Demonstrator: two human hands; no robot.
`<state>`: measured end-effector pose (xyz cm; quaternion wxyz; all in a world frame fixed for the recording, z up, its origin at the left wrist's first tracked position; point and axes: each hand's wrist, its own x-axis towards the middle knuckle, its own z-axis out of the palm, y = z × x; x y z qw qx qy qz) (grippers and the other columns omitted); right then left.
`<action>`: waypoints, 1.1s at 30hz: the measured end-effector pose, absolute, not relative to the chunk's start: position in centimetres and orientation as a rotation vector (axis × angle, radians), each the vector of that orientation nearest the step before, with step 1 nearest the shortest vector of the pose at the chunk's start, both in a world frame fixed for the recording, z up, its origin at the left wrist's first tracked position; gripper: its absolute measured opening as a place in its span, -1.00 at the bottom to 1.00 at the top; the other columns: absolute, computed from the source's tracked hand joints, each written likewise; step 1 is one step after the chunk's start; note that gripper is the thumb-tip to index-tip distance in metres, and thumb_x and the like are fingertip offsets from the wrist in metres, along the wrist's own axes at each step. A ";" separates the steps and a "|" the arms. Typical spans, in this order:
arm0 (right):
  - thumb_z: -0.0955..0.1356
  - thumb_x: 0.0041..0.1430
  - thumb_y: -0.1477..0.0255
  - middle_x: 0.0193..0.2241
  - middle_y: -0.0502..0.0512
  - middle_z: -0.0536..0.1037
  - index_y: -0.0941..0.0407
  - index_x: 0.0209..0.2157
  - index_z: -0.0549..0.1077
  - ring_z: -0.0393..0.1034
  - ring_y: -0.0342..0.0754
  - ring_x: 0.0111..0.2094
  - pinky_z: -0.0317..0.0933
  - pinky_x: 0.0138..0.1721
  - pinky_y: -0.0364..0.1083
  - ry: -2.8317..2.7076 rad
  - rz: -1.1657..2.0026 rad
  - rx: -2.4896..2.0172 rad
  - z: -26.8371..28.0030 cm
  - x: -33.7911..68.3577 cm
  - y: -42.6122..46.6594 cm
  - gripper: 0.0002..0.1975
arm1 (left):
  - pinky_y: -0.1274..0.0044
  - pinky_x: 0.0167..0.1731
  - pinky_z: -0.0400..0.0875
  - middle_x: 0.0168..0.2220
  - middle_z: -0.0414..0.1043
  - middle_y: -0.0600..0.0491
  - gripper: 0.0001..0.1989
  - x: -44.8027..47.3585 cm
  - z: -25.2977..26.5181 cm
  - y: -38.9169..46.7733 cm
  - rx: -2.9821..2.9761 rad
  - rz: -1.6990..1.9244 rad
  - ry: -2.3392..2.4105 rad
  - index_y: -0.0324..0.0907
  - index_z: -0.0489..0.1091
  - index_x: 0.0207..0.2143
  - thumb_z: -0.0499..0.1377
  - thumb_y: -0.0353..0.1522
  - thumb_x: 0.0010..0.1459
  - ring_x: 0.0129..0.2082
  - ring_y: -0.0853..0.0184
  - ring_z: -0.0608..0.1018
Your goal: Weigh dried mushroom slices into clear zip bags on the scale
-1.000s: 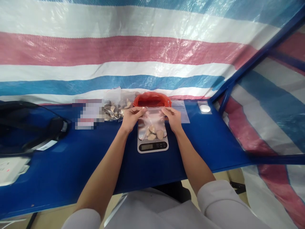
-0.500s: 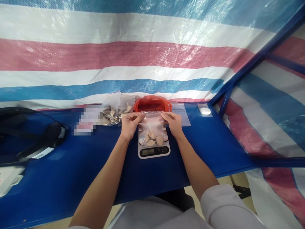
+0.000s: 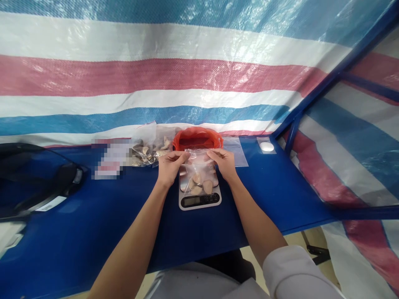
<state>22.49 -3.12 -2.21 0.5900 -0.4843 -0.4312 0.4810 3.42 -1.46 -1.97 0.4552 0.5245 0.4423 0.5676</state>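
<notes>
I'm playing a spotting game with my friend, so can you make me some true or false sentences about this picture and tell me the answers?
1. The bare left hand and bare right hand both hold a clear plastic bag of tan, chunky pieces. True.
2. The white, flat digital scale stands on a yellow table. False: the table is blue.
3. The open, red plastic sack is behind the scale. True.
4. The small, white oval object lies left of the scale. False: it lies to the right.
5. Clear plastic bags with brownish pieces lie left of the sack. True.

Makeshift work booth: striped sheeting [image 3: 174, 74], blue table [image 3: 77, 232], scale [image 3: 199, 201].
</notes>
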 end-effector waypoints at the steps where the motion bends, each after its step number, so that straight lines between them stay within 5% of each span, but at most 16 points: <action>1: 0.54 -0.10 0.12 -0.51 0.02 0.62 0.10 -0.40 0.61 0.48 -0.10 -0.52 0.42 -0.52 -0.12 -1.001 1.110 -1.114 -2.2 22.5 -3.1 -0.66 | 0.49 -0.42 0.50 -0.53 0.59 0.04 -0.76 3.5 -2.0 -1.5 1.300 1.384 1.084 -0.18 0.61 -0.46 0.41 -0.18 -0.06 -0.51 0.29 0.58; 33: 0.51 -0.12 0.07 -0.49 0.01 0.61 0.07 -0.38 0.57 0.46 -0.09 -0.59 0.32 -0.65 -0.15 -1.012 1.193 -1.178 -1.6 21.9 -3.5 -0.62 | 0.47 -0.35 0.53 -0.48 0.60 0.04 -0.80 3.5 -2.0 -1.6 1.356 1.431 1.087 -0.15 0.61 -0.49 0.41 -0.20 -0.05 -0.45 0.28 0.60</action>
